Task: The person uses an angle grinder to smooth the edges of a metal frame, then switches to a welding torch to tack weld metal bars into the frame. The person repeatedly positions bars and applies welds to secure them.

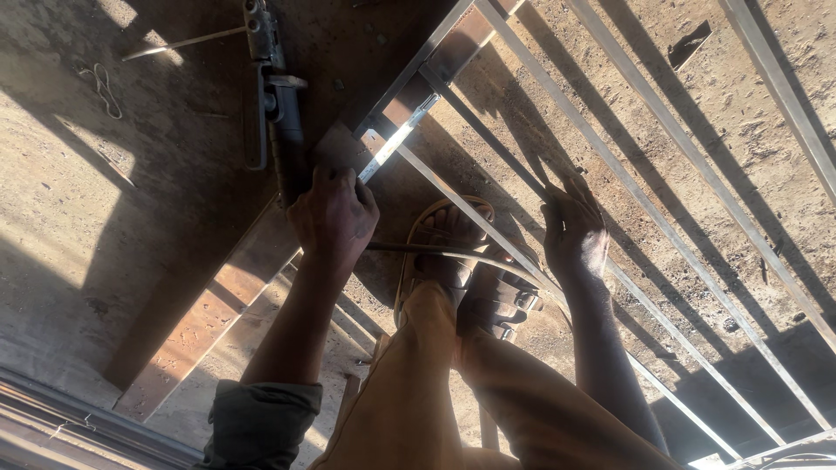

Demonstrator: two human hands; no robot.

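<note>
Left hand (333,218) wrapped tight round the handle of a power tool (279,104), likely an angle grinder; grip end hidden under the palm, head cut off by the top edge. Tool lies on the ground just beside the metal bar frame (627,191). Right hand (573,228) rests on one slanted bar, fingers together and curled over it; fingertips in shadow, hard to tell how firm the hold is. Sandalled feet (453,261) under the bars, partly covered by tan trousers (418,392). Cable (435,251) runs from left hand, end lost behind a bar.
</note>
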